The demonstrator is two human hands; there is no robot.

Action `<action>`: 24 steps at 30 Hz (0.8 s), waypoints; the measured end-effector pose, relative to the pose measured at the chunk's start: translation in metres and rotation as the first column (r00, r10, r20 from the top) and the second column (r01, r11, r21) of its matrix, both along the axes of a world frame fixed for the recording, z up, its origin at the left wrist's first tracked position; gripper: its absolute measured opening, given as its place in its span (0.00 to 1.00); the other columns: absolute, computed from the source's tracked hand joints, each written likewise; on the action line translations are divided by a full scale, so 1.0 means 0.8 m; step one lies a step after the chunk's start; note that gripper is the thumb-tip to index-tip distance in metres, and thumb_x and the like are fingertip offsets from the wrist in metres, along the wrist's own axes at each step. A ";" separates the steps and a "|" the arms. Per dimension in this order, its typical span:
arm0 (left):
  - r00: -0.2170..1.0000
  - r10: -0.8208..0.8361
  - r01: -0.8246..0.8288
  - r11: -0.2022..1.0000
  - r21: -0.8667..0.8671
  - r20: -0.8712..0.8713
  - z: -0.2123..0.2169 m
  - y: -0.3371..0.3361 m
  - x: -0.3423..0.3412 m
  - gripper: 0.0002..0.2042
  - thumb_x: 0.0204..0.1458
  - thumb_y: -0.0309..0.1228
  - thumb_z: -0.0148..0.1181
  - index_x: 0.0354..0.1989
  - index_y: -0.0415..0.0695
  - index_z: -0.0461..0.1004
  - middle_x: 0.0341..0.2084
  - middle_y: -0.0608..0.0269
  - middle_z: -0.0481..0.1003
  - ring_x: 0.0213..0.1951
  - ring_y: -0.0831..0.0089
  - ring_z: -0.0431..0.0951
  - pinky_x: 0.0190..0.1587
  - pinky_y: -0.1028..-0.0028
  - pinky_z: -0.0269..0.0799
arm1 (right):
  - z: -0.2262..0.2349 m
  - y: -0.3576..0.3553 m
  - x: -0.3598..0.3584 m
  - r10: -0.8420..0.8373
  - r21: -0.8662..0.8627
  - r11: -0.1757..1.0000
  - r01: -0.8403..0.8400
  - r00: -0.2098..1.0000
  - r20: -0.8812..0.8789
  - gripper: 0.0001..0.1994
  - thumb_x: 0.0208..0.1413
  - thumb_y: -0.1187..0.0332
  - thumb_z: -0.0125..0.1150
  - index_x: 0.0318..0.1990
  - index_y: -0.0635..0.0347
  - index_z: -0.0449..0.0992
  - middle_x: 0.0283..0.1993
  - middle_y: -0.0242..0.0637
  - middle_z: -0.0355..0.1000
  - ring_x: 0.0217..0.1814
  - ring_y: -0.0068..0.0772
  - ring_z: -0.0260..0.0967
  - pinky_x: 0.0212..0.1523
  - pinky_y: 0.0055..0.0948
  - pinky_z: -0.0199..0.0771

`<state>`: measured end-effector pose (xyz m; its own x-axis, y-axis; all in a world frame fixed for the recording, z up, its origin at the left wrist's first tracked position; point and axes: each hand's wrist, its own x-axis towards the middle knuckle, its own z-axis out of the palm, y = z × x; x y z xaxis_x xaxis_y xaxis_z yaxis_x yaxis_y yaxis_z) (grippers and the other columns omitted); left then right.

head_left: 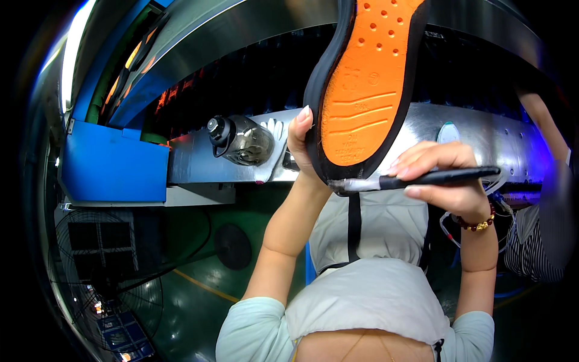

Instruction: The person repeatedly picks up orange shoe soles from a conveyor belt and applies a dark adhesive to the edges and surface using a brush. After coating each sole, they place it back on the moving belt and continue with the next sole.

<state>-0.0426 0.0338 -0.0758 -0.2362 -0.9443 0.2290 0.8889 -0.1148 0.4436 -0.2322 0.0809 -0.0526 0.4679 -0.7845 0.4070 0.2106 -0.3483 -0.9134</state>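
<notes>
My left hand (301, 139) grips the side of a shoe sole (362, 123) with a black rim and an orange inner face. The sole is held up, its inner face toward me and its rounded heel end pointing down. In my right hand (449, 175) is a brush (367, 183) with a black handle, pinched between thumb and fingers. Its pale bristles touch the bottom edge of the heel rim. The toe end of the sole runs out of the top of the view.
A dark bottle (250, 142) and a white glove (276, 134) lie on the metal ledge (199, 164). A teal-edged oval piece (447, 133) is behind my right hand. At left are a blue machine housing (114, 163) and a fan (105, 265). Another person's arm (541, 117) shows at right.
</notes>
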 end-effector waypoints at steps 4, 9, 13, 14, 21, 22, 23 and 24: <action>0.997 -0.070 0.071 0.997 0.038 -0.016 -0.002 -0.010 0.004 0.14 0.47 0.35 0.45 0.35 0.37 0.67 0.37 0.51 0.71 0.38 0.63 0.73 0.43 0.68 0.69 | -0.002 0.004 0.008 -0.058 0.131 0.990 0.055 0.998 0.018 0.08 0.39 0.82 0.59 0.30 0.66 0.74 0.34 0.43 0.72 0.38 0.32 0.71 0.41 0.26 0.70; 0.958 -0.281 0.286 0.951 0.118 -0.055 0.005 -0.014 0.008 0.16 0.49 0.36 0.43 0.39 0.35 0.66 0.39 0.49 0.71 0.38 0.62 0.73 0.44 0.68 0.68 | 0.011 0.019 0.007 0.111 0.145 0.982 -0.123 0.990 0.091 0.09 0.36 0.82 0.62 0.29 0.66 0.75 0.32 0.42 0.73 0.37 0.33 0.71 0.42 0.28 0.69; 0.838 -0.546 0.503 0.789 0.351 0.025 0.008 -0.013 0.002 0.20 0.50 0.38 0.42 0.43 0.35 0.66 0.41 0.48 0.70 0.41 0.58 0.72 0.47 0.64 0.66 | 0.023 -0.012 -0.017 0.002 -0.097 0.995 -0.027 0.968 -0.253 0.09 0.35 0.81 0.62 0.29 0.65 0.75 0.31 0.41 0.73 0.37 0.34 0.72 0.40 0.27 0.71; 0.783 -0.612 0.528 0.747 0.405 0.108 0.009 -0.013 0.007 0.20 0.49 0.38 0.43 0.45 0.35 0.65 0.41 0.46 0.69 0.41 0.59 0.72 0.47 0.65 0.66 | 0.026 -0.018 -0.019 0.118 -0.072 0.986 -0.149 0.939 -0.322 0.08 0.36 0.80 0.62 0.29 0.65 0.75 0.30 0.41 0.74 0.36 0.35 0.72 0.38 0.27 0.72; 0.620 -0.700 0.474 0.695 0.542 0.356 0.027 0.003 0.005 0.22 0.46 0.40 0.50 0.44 0.32 0.64 0.36 0.47 0.70 0.34 0.66 0.74 0.39 0.73 0.71 | 0.012 -0.020 -0.028 0.208 -0.063 0.967 -0.248 0.906 -0.368 0.07 0.38 0.77 0.61 0.29 0.65 0.74 0.29 0.41 0.73 0.32 0.34 0.72 0.36 0.25 0.72; 0.554 -0.685 0.443 0.724 0.529 0.473 0.021 0.001 0.008 0.22 0.46 0.39 0.51 0.43 0.32 0.65 0.35 0.48 0.71 0.34 0.68 0.74 0.38 0.73 0.71 | 0.007 -0.016 -0.030 0.259 -0.013 0.955 -0.295 0.856 -0.447 0.06 0.39 0.77 0.61 0.28 0.65 0.75 0.30 0.42 0.73 0.32 0.35 0.72 0.35 0.26 0.72; 0.553 -0.686 0.409 0.718 0.563 0.474 0.020 0.004 0.011 0.22 0.45 0.39 0.52 0.42 0.32 0.66 0.34 0.48 0.71 0.34 0.68 0.74 0.38 0.74 0.71 | 0.012 -0.014 -0.035 0.248 -0.044 0.946 -0.323 0.802 -0.544 0.06 0.39 0.77 0.60 0.28 0.65 0.75 0.30 0.42 0.73 0.32 0.35 0.72 0.35 0.26 0.72; 0.551 -0.687 0.368 0.710 0.601 0.473 0.017 0.007 0.016 0.21 0.45 0.39 0.52 0.41 0.32 0.66 0.33 0.49 0.71 0.33 0.68 0.74 0.37 0.74 0.72 | 0.018 -0.013 -0.038 0.237 -0.068 0.932 -0.356 0.741 -0.628 0.06 0.39 0.77 0.60 0.28 0.65 0.75 0.30 0.42 0.73 0.31 0.35 0.72 0.35 0.26 0.72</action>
